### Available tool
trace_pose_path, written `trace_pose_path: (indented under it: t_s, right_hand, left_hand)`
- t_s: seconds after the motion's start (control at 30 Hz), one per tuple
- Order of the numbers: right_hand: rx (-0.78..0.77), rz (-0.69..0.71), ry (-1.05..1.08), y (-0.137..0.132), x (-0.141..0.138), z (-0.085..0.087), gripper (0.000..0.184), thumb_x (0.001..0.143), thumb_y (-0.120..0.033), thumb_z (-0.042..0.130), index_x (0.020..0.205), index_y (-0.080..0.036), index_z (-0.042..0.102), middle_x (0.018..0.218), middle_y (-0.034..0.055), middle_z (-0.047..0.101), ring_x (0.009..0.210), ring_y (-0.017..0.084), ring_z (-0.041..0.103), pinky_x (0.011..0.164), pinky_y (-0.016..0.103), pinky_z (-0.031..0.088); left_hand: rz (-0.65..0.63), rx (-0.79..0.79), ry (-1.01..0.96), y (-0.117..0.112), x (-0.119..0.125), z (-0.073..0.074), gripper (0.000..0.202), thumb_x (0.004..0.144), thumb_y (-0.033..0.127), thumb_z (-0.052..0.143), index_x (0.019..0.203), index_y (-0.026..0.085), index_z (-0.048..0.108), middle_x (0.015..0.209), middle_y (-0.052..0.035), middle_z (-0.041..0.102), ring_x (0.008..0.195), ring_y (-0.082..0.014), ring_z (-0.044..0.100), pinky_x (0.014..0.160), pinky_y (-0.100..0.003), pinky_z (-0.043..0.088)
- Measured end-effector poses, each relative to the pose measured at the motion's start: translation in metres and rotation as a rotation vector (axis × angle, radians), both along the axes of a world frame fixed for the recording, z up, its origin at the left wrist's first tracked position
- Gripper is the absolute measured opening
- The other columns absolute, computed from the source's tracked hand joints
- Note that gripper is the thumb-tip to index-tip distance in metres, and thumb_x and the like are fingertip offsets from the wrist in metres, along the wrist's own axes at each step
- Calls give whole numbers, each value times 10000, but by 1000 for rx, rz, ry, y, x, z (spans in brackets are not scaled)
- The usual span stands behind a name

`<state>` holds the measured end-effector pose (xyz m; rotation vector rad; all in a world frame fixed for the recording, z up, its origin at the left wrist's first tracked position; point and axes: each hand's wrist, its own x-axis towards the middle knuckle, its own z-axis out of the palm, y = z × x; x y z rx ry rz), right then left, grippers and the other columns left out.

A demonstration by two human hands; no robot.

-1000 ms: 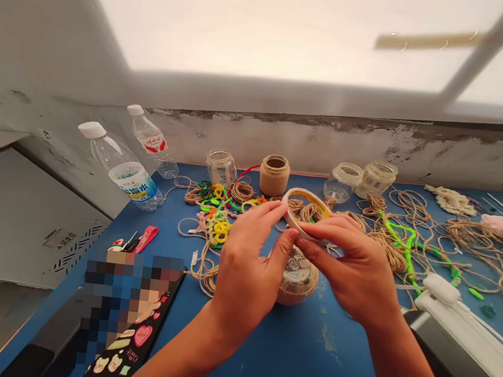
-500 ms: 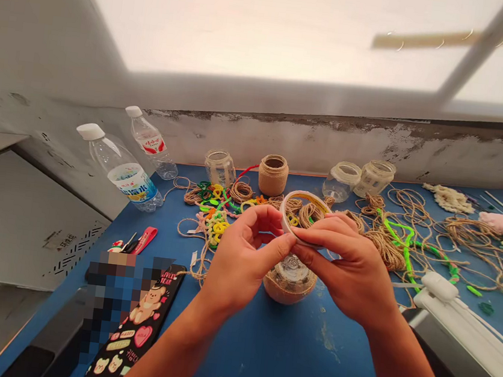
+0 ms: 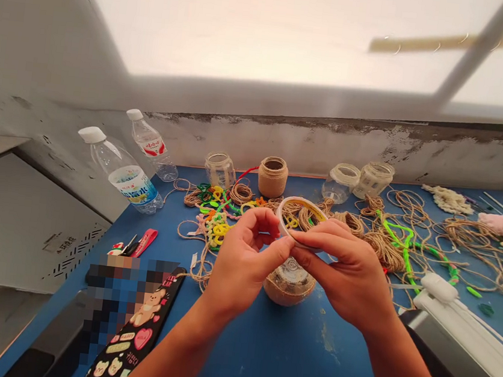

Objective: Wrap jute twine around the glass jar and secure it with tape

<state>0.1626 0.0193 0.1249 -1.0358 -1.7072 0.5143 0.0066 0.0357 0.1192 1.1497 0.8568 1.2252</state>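
Observation:
Both hands hold up a narrow white roll of tape with a yellowish inner face. My left hand pinches its left edge between thumb and fingers. My right hand grips its lower right side, fingers laid along the ring. Part of the roll is hidden behind my fingers. Just below my hands, a twine-wrapped glass jar stands on the blue workbench, touching neither hand as far as I can see.
Tangled jute twine, green pipe cleaners and coloured plastic links cover the bench. Behind stand glass jars and a twine-wrapped jar. Plastic bottles lie left, a phone is near, and a white fixture is right.
The roll has dropped slightly and tilted in my fingers, and my hands have drawn closer to the jar. The view has shifted a little.

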Motion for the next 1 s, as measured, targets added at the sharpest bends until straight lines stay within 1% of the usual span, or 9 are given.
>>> trace_pose_path:
  t_s: [0.1,0.17,0.3,0.4,0.5,0.6,0.77,0.87,1.0]
  right_hand:
    - [-22,-4,8,0,0,1,232,836,-142,750,968,-325,801,764,-37,714,709,144,603,743,313,448]
    - [-23,-19,14,-1,0,2,216,832,-146,754,961,-314,802,774,-32,721,722,148,610,749,312,452]
    - [-19,-86,29,-2,1,1,184,825,-154,763,958,-276,799,794,-19,731,759,159,617,755,309,457]
    - [-22,-106,38,-1,-1,-1,164,829,-170,761,957,-266,797,799,-15,735,766,164,616,756,318,462]
    - [-29,-103,44,0,-2,-3,157,835,-188,758,963,-270,796,807,-14,739,774,169,618,765,329,462]
    - [-52,-110,54,1,0,-3,163,831,-198,763,967,-282,796,813,-16,741,780,172,619,762,329,463]
    - [-111,-116,53,1,2,0,140,818,-231,769,946,-278,804,787,-13,738,766,180,618,738,330,465]
    - [-143,-117,4,2,2,3,114,818,-248,761,919,-275,805,775,-13,748,751,185,616,772,355,448]
    - [-201,-136,-39,3,6,5,93,821,-314,747,893,-288,800,814,-9,774,771,208,638,812,397,428]
  left_hand:
    - [-5,16,4,0,-1,0,194,799,212,711,834,191,522,822,37,585,739,-78,561,688,-175,495]
    - [24,56,44,0,-1,-1,238,811,236,710,988,213,553,927,13,643,828,-117,616,765,-236,529]
    - [112,268,426,-2,-1,-3,471,899,344,635,1350,258,527,1315,-70,624,1173,-236,594,998,-397,496]
    - [212,490,706,-6,0,-6,441,966,342,537,1391,224,524,1426,-91,563,1335,-261,493,1133,-455,388]
    - [285,623,804,-10,1,-7,408,982,301,506,1373,187,538,1408,-110,578,1335,-249,500,1148,-445,380]
    - [300,597,764,-11,2,-7,366,961,273,543,1319,200,574,1363,-96,609,1286,-250,536,1095,-436,435]
    - [239,323,496,-8,2,-5,183,893,258,639,1074,233,634,1160,-36,665,969,-185,642,812,-307,555]
    - [236,288,365,-6,2,-4,61,893,261,645,921,218,613,1101,-19,642,990,-159,618,853,-269,523]
    - [222,299,262,-9,3,-1,55,915,251,633,891,210,605,1091,-16,646,1073,-148,598,905,-245,486]
